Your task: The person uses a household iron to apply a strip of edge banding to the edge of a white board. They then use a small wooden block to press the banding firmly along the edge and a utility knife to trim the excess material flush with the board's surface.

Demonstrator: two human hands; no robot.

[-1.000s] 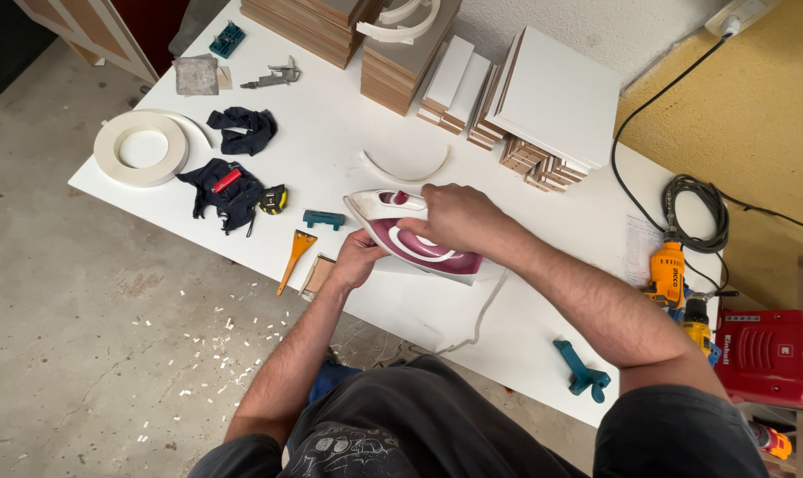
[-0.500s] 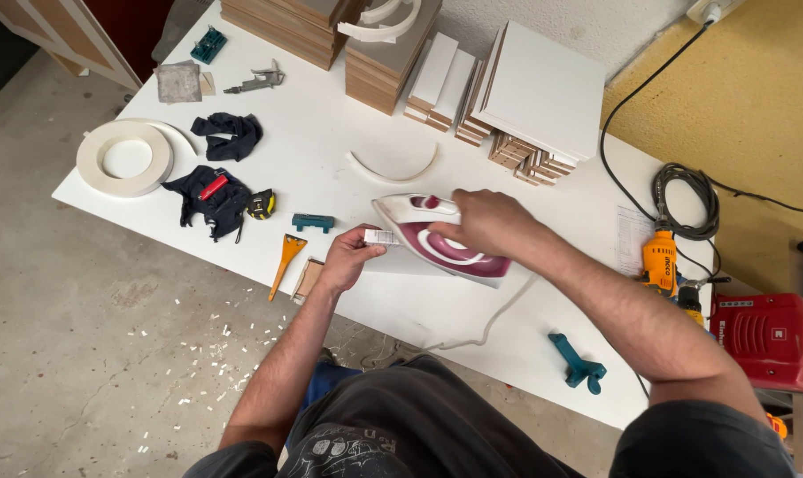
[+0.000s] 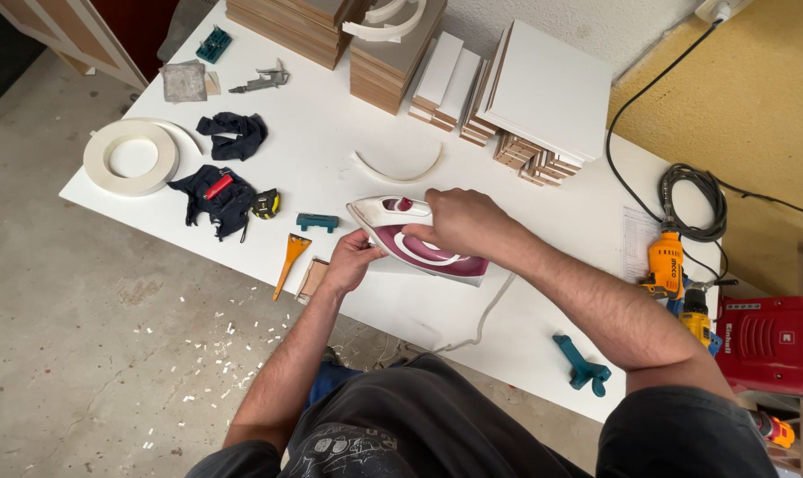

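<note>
Nearest the camera, a teal clamp (image 3: 581, 367) lies on the white table (image 3: 543, 345) by its front edge, well apart from the hands. A pale cord (image 3: 490, 314) runs from the edge up to the clothes iron (image 3: 419, 241).

The iron is white with a dark red body and a white handle loop, its pointed nose aimed to the left; it sits on the table near the front edge, roughly mid-table. The right hand (image 3: 459, 221) is wrapped over the handle, fingers clamped on it. The left hand (image 3: 353, 261) lies against the iron's nose side, fingers curled; it seems to press on something beneath the soleplate, though the view hides what. A small wooden piece (image 3: 313, 279) lies just beside that hand, and an orange scraper (image 3: 289, 257) just left of it.

Further out are a small teal block (image 3: 317, 221), a yellow-and-black tape measure (image 3: 264, 204) touching a dark cloth (image 3: 216, 196), and a roll of white edge banding (image 3: 131, 158) at the left end. A curved white strip (image 3: 397, 170) lies beyond the iron. At the right edge stands an orange drill (image 3: 665, 264) beside a coiled black cable (image 3: 692, 204). Farthest back are stacked white boards (image 3: 548, 88) and stacked wooden panels (image 3: 393, 57).
</note>
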